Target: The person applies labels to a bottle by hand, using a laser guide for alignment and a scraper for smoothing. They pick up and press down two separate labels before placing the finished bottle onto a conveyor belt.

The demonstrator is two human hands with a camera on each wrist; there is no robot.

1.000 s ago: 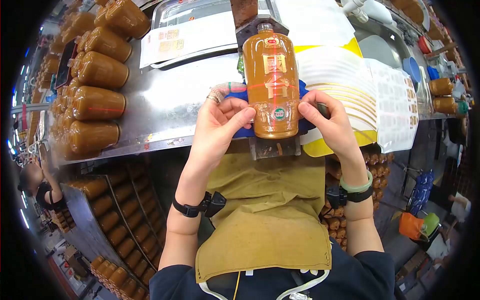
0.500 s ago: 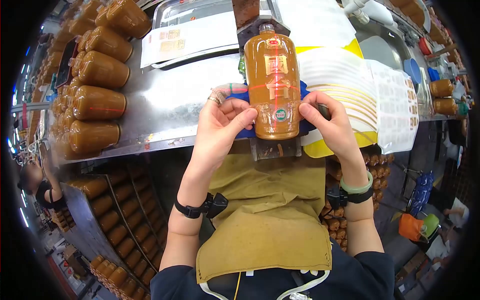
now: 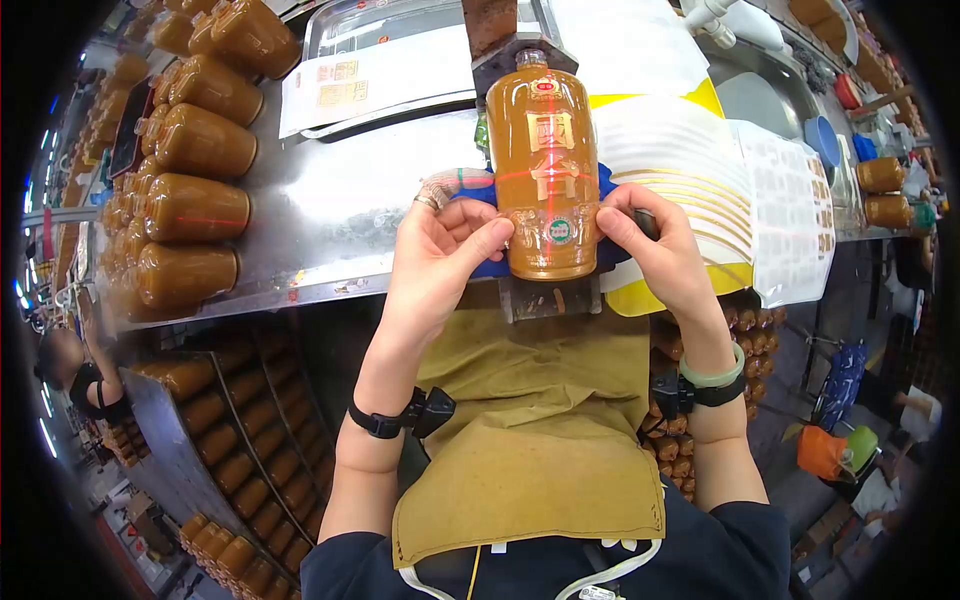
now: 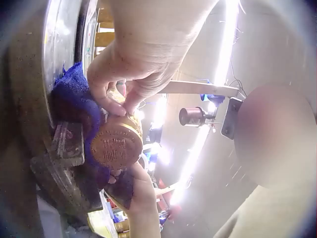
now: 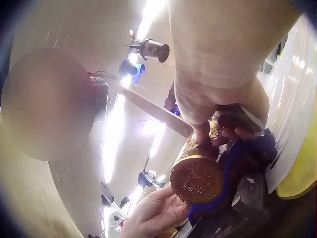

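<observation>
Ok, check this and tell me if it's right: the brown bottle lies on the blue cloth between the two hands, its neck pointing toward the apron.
Not quite: the neck of the brown bottle points away from the apron; its base is the nearer end, as the head view shows. It does lie on the blue cloth between the left hand and right hand.

Brn gold-lettered btl on blu cloth

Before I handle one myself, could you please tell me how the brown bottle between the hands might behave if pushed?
The brown bottle lies on its side and has a round base, so it could roll, though the blue cloth beneath may steady it. Its glossy surface may prove slippery.
</observation>
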